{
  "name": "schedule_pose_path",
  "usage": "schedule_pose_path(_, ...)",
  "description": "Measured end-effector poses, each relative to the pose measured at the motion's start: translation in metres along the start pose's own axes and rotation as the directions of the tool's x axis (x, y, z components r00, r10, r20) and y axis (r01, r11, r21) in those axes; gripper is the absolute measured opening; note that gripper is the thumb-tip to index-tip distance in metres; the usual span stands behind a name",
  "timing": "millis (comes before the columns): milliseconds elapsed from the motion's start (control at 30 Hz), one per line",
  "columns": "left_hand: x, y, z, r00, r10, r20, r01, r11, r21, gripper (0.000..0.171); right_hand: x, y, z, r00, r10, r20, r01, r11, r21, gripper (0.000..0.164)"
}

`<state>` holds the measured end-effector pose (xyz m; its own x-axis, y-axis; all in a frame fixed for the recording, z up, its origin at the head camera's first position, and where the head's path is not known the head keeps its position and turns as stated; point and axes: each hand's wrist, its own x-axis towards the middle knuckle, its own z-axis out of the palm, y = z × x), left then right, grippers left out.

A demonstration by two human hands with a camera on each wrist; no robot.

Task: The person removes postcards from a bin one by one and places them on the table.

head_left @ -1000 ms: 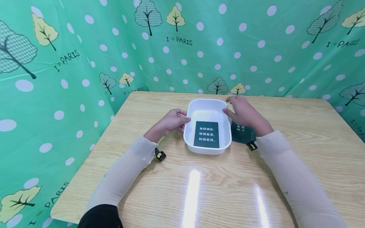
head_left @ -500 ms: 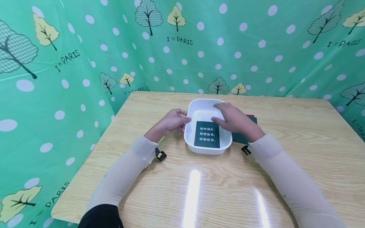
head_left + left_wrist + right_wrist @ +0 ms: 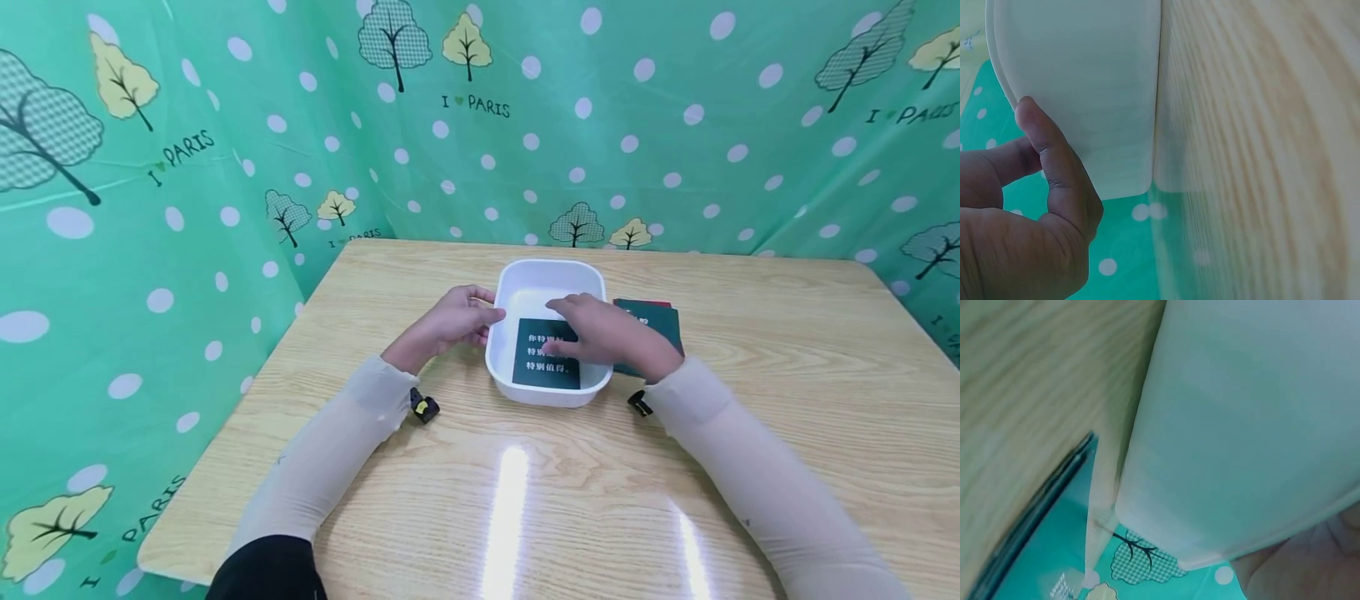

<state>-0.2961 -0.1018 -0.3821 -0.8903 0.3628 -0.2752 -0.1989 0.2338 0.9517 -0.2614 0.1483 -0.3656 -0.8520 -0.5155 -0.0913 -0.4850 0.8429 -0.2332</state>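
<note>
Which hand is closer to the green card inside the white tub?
The right hand: in the head view, its thumb covers part of the green card. The left hand is farther off, holding the white tub at its left rim.

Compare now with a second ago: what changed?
The right hand moved left and toward the person, from the right rim of the white tub to over the dark green card inside. That uncovers more of the dark green stack beside the tub. No new grip or release shows. Unchanged: tub and card in place, left hand holding the left rim.
</note>
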Motion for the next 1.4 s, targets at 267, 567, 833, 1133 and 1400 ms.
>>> schedule_pose_path(267,-0.001,0.002,0.0,1.0,-0.003,0.004,0.003,1.0,-0.011,0.038,0.0,-0.003,0.006,1.0,-0.013,0.011,0.013,0.998,-0.067,0.09)
schedule_pose_path(567,-0.002,0.002,0.0,1.0,-0.011,0.0,0.011,1.0,-0.008,0.037,0.002,-0.004,0.011,1.0,-0.005,0.017,0.007,0.99,-0.14,0.094)
schedule_pose_path(833,-0.001,0.001,0.0,1.0,-0.003,0.007,0.003,1.0,-0.026,0.037,0.003,-0.006,0.011,0.998,0.023,0.057,-0.013,0.986,-0.167,0.092)
schedule_pose_path(1133,-0.001,0.001,0.0,1.0,-0.006,0.002,0.006,1.0,-0.021,0.038,0.002,-0.006,0.011,0.998,0.024,0.051,-0.014,0.982,-0.191,0.092)
schedule_pose_path(1400,-0.001,0.002,0.0,1.0,-0.009,0.004,0.009,1.0,-0.017,0.037,0.002,-0.005,0.012,0.999,0.018,0.035,-0.011,0.982,-0.186,0.096)
